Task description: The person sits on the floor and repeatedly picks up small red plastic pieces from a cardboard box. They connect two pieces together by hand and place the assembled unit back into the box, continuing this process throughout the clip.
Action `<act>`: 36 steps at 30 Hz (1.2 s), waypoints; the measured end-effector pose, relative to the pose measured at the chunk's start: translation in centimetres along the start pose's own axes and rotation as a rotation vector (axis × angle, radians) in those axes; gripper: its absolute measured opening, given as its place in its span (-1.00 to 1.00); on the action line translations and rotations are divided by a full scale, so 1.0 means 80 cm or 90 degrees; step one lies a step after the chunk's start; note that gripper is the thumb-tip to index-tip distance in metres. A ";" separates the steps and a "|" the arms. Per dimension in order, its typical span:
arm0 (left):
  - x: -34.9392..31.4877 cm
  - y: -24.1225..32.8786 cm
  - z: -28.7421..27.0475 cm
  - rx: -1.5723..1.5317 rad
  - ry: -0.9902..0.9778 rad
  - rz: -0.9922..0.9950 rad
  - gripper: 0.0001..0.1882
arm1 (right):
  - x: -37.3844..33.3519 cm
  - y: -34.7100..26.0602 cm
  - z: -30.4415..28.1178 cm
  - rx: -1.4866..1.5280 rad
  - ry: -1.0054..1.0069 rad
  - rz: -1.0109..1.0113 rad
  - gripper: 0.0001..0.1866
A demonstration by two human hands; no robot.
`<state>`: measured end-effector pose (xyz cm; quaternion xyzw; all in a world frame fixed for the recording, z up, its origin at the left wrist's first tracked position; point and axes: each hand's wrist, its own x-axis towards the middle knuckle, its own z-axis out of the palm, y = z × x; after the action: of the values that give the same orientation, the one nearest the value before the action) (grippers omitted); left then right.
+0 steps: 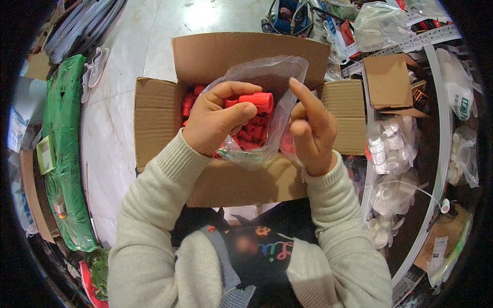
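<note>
My left hand [220, 114] is closed around a red plastic pipe fitting [259, 102], its round end pointing right from between thumb and fingers. To the right, my right hand [314, 131] has its index finger stretched out and its fingers apart, with nothing seen in it. It is beside the rim of a clear plastic bag [294, 66]; whether it touches the film, I cannot tell. Below both hands, several more red pipe fittings [250, 134] lie in the bag, which sits inside an open cardboard box [246, 182]. Others show at the box's left inner side.
The box flaps are folded outward on all sides. Shelves on the right hold bagged white fittings [393, 138] and a small cardboard box [387, 82]. A long green wrapped bundle [67, 154] and pale shoes [95, 72] are on the left. A blue basket [292, 15] stands beyond the box.
</note>
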<state>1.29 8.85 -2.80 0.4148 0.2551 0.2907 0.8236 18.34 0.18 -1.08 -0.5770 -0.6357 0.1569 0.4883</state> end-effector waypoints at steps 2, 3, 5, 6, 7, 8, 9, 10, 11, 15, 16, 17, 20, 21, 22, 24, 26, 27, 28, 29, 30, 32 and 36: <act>0.000 0.000 0.004 -0.004 0.016 -0.001 -0.68 | 0.002 -0.003 0.000 -0.050 -0.053 -0.053 -0.44; 0.000 -0.003 0.003 -0.004 0.021 0.003 -0.69 | 0.007 -0.005 0.000 -0.085 -0.091 -0.062 -0.45; 0.003 -0.007 -0.001 -0.006 0.015 0.008 -0.69 | 0.006 0.022 0.007 -0.093 -0.037 -0.065 -0.45; 0.002 -0.006 0.001 -0.008 0.009 -0.001 -0.70 | 0.004 0.025 0.004 -0.107 -0.018 -0.071 -0.48; -0.001 -0.005 0.003 -0.010 0.008 -0.009 -0.70 | 0.005 0.024 0.003 -0.118 -0.001 -0.077 -0.50; -0.002 -0.003 0.004 -0.013 0.007 -0.017 -0.70 | 0.004 0.014 0.000 -0.087 -0.014 -0.040 -0.53; 0.000 -0.002 0.005 -0.006 0.020 -0.022 -0.71 | 0.003 0.002 0.001 -0.055 -0.026 -0.004 -0.55; 0.001 -0.002 0.008 0.001 0.035 -0.029 -0.72 | 0.002 -0.005 0.003 -0.022 -0.040 0.033 -0.57; 0.001 -0.003 0.009 0.009 0.050 -0.036 -0.73 | 0.002 -0.005 0.006 -0.017 -0.046 0.035 -0.59; 0.002 -0.004 0.006 0.016 -0.007 -0.101 -0.75 | 0.004 0.004 0.007 -0.016 -0.059 0.017 -0.66; 0.001 -0.007 0.003 0.010 -0.011 -0.123 -0.75 | 0.004 0.005 0.008 0.009 -0.054 0.015 -0.67; 0.001 -0.008 0.001 0.004 -0.015 -0.145 -0.74 | 0.003 0.008 0.008 0.035 -0.049 0.014 -0.69; 0.001 -0.005 0.001 0.001 -0.042 -0.159 -0.73 | 0.004 0.007 0.007 0.068 -0.050 0.018 -0.71; 0.000 -0.001 0.002 -0.002 -0.044 -0.177 -0.73 | 0.004 0.006 0.007 0.072 -0.053 0.021 -0.71; -0.001 0.004 0.003 -0.004 -0.045 -0.195 -0.73 | 0.003 0.007 0.007 0.086 -0.049 0.029 -0.72; -0.001 0.005 0.004 -0.004 -0.049 -0.218 -0.73 | 0.001 0.011 0.007 0.115 -0.040 0.046 -0.73; -0.001 0.004 0.004 0.002 -0.049 -0.226 -0.73 | 0.001 0.011 0.005 0.107 -0.047 0.058 -0.74; -0.001 0.004 0.004 0.006 -0.064 -0.221 -0.73 | 0.001 0.011 0.004 0.102 -0.051 0.064 -0.74; -0.001 0.003 0.003 0.010 -0.080 -0.216 -0.73 | 0.001 0.011 0.003 0.113 -0.057 0.076 -0.75; -0.002 0.002 0.002 0.014 -0.097 -0.212 -0.73 | 0.001 0.010 0.001 0.123 -0.064 0.087 -0.75; -0.002 0.000 0.002 0.019 -0.092 -0.207 -0.73 | 0.002 0.009 0.000 0.133 -0.070 0.099 -0.75; -0.001 -0.004 0.003 0.029 -0.084 -0.196 -0.74 | 0.004 0.006 -0.002 0.160 -0.086 0.141 -0.74; 0.002 -0.010 0.003 -0.005 -0.028 -0.113 -0.75 | 0.000 0.003 0.005 0.031 0.040 0.097 -0.78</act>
<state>1.76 8.43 -3.32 0.3939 0.2716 0.2084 0.8530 18.14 0.37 -1.48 -0.6162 -0.5702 0.1911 0.5085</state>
